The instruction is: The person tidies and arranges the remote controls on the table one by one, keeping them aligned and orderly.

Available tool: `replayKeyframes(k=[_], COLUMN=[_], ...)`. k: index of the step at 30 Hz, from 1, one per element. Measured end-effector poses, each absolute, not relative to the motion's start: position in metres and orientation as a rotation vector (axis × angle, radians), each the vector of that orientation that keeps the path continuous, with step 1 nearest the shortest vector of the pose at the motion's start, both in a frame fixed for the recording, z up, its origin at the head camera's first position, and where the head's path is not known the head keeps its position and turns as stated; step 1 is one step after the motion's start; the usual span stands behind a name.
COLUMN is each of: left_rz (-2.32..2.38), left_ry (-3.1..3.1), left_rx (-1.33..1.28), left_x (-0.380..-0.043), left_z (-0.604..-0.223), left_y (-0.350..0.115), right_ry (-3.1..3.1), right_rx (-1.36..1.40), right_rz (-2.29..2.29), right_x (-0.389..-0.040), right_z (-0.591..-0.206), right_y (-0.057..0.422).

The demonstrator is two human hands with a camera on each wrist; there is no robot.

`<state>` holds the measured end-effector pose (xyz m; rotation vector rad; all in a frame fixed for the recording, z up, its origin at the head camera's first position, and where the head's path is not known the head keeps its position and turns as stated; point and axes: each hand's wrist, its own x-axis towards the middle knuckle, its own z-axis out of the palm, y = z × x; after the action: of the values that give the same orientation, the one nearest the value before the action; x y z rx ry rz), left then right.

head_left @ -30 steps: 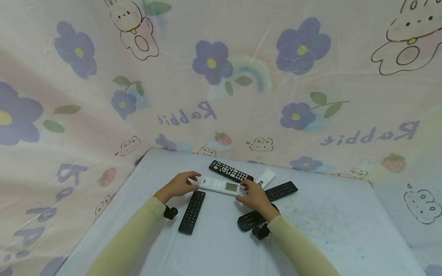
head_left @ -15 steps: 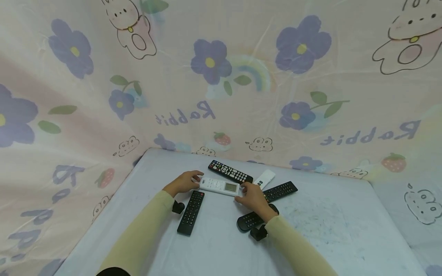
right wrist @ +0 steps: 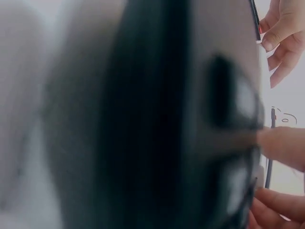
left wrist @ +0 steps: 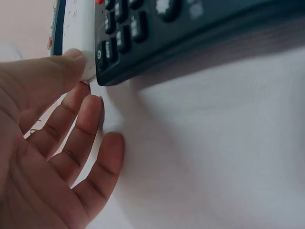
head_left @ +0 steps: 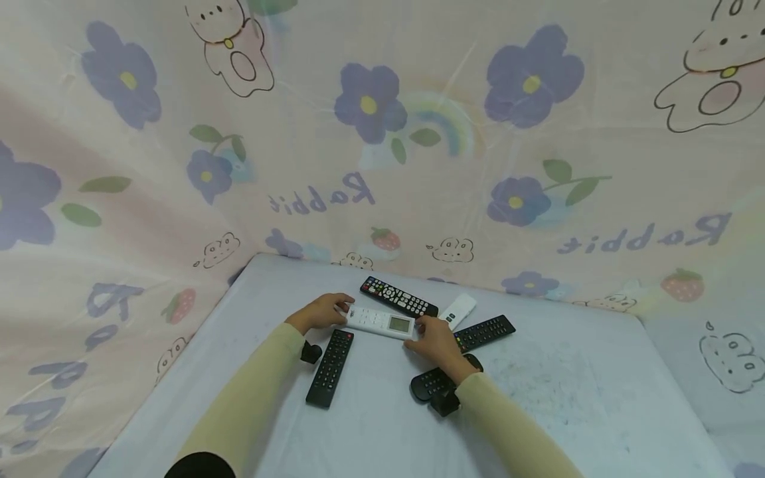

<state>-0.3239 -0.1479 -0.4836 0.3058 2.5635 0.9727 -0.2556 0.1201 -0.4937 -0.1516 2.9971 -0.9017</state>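
Observation:
A white air-conditioner remote point(head_left: 372, 320) with a small grey display lies crosswise between both hands. My left hand point(head_left: 321, 312) holds its left end; in the left wrist view the thumb point(left wrist: 71, 67) meets the white casing, with curled fingertips just below. At the display end, my right hand point(head_left: 439, 342) grips between thumb and fingers. A black remote point(head_left: 331, 368) lies just below the left hand, its corner near the thumb in the left wrist view. Under the right wrist is a rounded black remote point(head_left: 431, 384), partly hidden. The right wrist view is mostly filled by a blurred dark shape.
Behind the white remote lies a black remote with white buttons point(head_left: 398, 297). A smaller white remote point(head_left: 459, 310) and another black remote point(head_left: 487, 332) are beyond the right hand. The white-covered table point(head_left: 586, 398) meets a printed curtain point(head_left: 418, 199) at the back.
My left hand has moved right, closing in on the white remote's left end. The right hand stays at the other end, and the remotes lie nearly as before.

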Motion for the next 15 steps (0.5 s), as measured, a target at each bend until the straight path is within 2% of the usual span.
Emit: replayKeyframes(k=[15], left_rz=[1.013], left_ry=[2.524], left_rx=[0.301], left_x=[-0.3276], left_z=[-0.4897], left_y=[-0.1515], right_ry=[3.023], right_rx=[-0.100], right_rz=[-0.833], right_x=[-0.2572], right_z=[-0.4949], right_y=[0.1139])
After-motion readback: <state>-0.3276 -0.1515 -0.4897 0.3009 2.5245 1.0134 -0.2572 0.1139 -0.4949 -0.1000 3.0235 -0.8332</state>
